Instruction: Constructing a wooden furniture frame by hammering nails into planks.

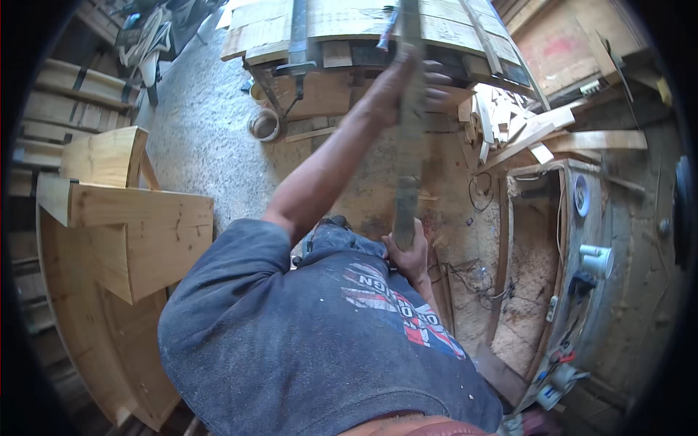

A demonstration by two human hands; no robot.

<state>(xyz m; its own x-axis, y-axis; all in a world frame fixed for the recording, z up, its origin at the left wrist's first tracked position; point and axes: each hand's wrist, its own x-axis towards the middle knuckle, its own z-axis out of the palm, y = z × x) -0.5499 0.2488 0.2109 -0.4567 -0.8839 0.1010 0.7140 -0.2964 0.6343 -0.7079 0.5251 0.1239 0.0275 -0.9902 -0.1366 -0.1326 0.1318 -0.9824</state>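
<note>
A long, narrow grey-brown bar (408, 167) stretches away in front of me, from near my body to above the plank-topped workbench (342, 20). Whether it is wood or metal I cannot tell. My left hand (396, 83) reaches far out and holds the bar near the bench edge, thumb on the near side and slightly blurred fingers showing past its right side. Close to my waist, my right hand (411, 256) is closed round the bar's near end. A bar clamp (297, 54) sits on the bench to the left, and a small slim blue-and-red item (387, 30) lies beside the bar.
Wood offcuts (502, 123) are heaped right of the bench. An open-topped wooden cabinet (534, 254) with sawdust inside stands at right, a white mug (596, 260) beside it. Pale wooden furniture (145, 218) occupies the left. A round pot (264, 125) sits under the bench.
</note>
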